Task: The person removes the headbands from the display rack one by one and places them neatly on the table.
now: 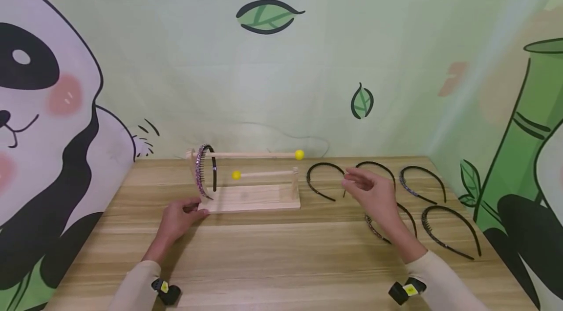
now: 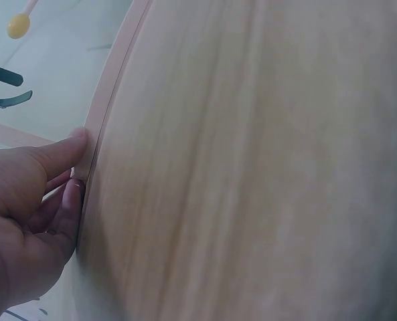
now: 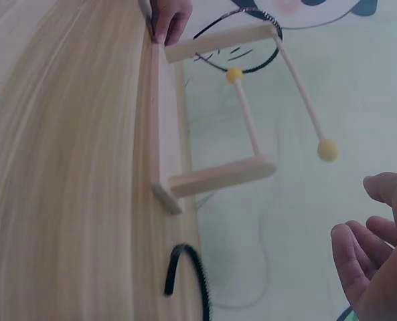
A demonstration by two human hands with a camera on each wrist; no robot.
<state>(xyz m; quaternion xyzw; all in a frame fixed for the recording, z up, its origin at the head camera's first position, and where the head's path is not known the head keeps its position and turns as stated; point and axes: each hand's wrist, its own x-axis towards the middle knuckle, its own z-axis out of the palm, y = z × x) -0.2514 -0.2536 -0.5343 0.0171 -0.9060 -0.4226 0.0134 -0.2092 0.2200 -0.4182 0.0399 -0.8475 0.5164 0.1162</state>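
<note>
A pale wooden stand (image 1: pixel 252 199) has two horizontal rods, each tipped with a yellow ball. My left hand (image 1: pixel 178 220) pinches the left front corner of its base; thumb and fingers lie at that edge in the left wrist view. Around the upper rod (image 1: pixel 255 155), near its left end, hangs a black toothed headband (image 1: pixel 200 171) with a glittery outer side. My right hand (image 1: pixel 376 198) is raised to the right of the stand, with relaxed fingers and nothing between them in the right wrist view. Nearest to it lies a plain-looking black headband (image 1: pixel 309 181).
Several more headbands rest on the right of the wooden table (image 1: pixel 264 262), among them a blue-glittered headband (image 1: pixel 409 190) and a front right headband (image 1: pixel 462 215). One (image 1: pixel 413 223) is partly hidden by the right forearm. A printed cloth (image 1: pixel 198 56) hangs behind the table.
</note>
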